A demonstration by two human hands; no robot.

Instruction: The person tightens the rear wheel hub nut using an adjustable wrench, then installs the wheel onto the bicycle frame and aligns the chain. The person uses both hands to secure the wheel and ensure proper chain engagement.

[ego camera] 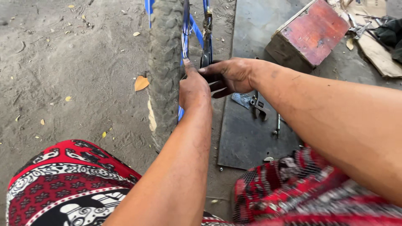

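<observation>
Both hands were on the bicycle wheel point(165, 62), which stood upright on the sandy ground point(63, 62), knobby tyre toward the camera, blue frame tubes point(194, 29) running along its right side. Left hand point(193, 90) was clamped against the frame beside the tyre, fingers curled shut, thumb pressed up along the tube. Right hand point(228, 75) wrapped from the other side, fingers closed around a dark part by the frame; couldn't tell what exactly, it was hidden under the hand. Wheel was seated in the frame and the tyre was on the rim, so I'd judge the work mid-way: fitting or adjusting at the frame, not finished. Adjustable wrench point(259, 108) and another small tool point(277, 125) lay unused on the dark mat point(247, 138) just right of the hands. Red-topped wooden box point(312, 35) sat further off.
</observation>
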